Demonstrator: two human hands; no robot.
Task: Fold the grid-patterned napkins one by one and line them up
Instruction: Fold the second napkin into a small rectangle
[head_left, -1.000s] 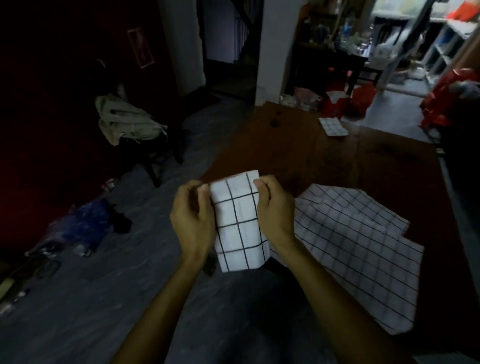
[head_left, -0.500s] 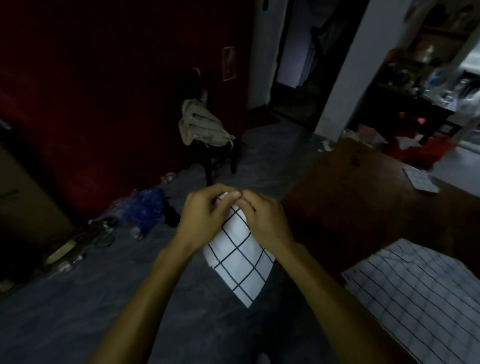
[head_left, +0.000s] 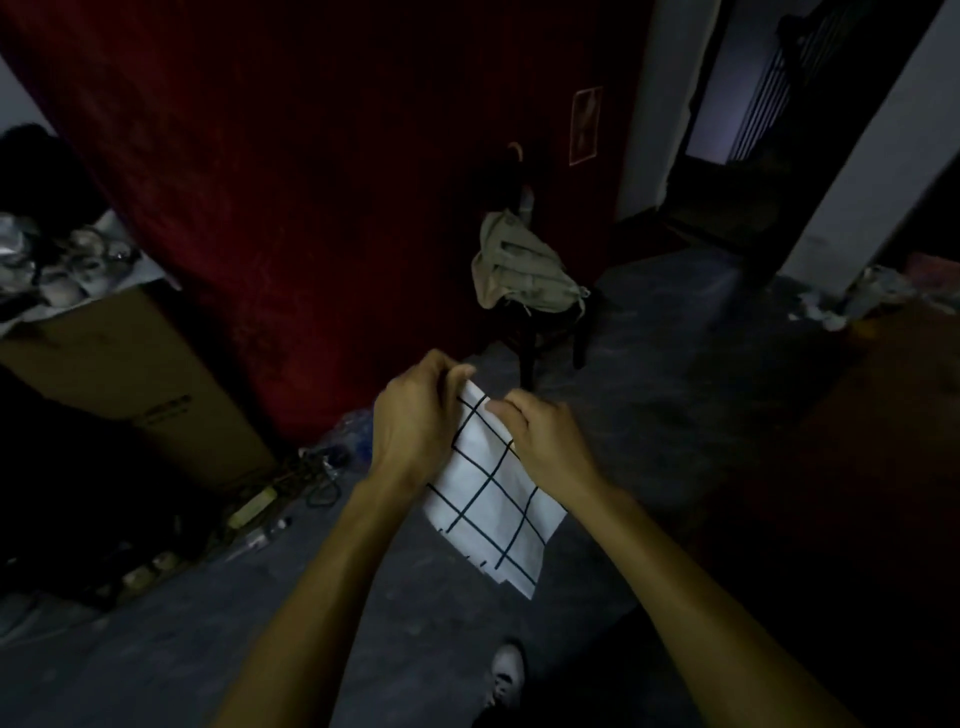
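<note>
Head view: I hold a folded white napkin with a black grid pattern (head_left: 491, 499) in mid-air above the dark grey floor (head_left: 156, 649), well off any surface. My left hand (head_left: 415, 415) grips its upper left edge, fingers curled over the top corner, thumb tip pointing right. My right hand (head_left: 545, 441) pinches the upper right edge just beside the left, fingers bent round the cloth. The napkin hangs down between my forearms, tilted, with its lower corner pointing down and to the right.

Beyond my hands stands a dark wooden chair (head_left: 540, 332) draped with a crumpled beige garment (head_left: 519, 270), set against a deep red wall (head_left: 311, 156). A small framed picture (head_left: 585, 124) hangs on that wall. At left sits a large brown cardboard box (head_left: 119, 374), with a tangle of cables and small clutter (head_left: 291, 483) on the floor at its foot. At right, the edge of a dark brown wooden counter (head_left: 883, 415) enters the picture. A grey shoe (head_left: 506, 670) shows at the bottom, beneath my arms. A dark doorway (head_left: 727, 130) opens at upper right.
</note>
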